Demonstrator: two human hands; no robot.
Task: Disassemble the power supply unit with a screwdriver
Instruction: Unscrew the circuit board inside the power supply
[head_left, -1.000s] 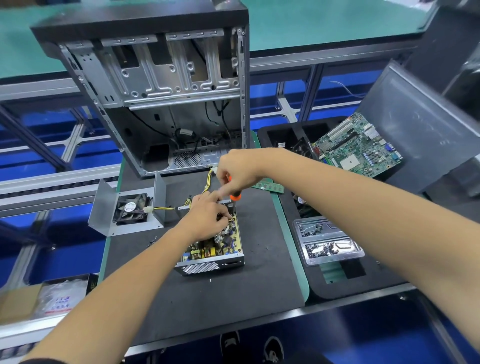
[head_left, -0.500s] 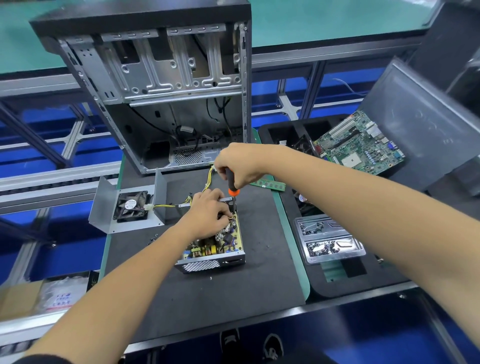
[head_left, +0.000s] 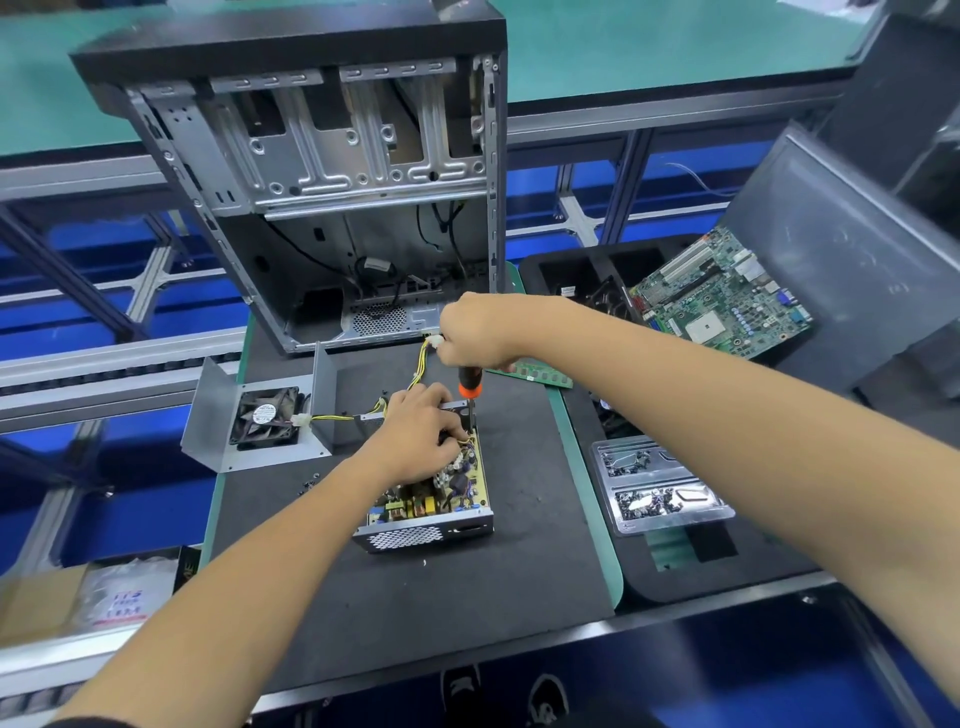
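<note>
The screwdriver (head_left: 470, 387) is gripped by its black-and-orange handle in the curled fingers of the right hand (head_left: 480, 332) and is held upright, its shaft pointing down into the far right corner of the opened power supply unit (head_left: 434, 499), which lies on the black mat (head_left: 415, 597) directly below that hand. The unit's far end is covered by the left hand (head_left: 415, 441), whose fingers are curled onto the components just beside the shaft. A cover plate with fan (head_left: 260, 421) is stood well to the left of the left hand, joined to the unit by yellow wires (head_left: 337, 415).
</note>
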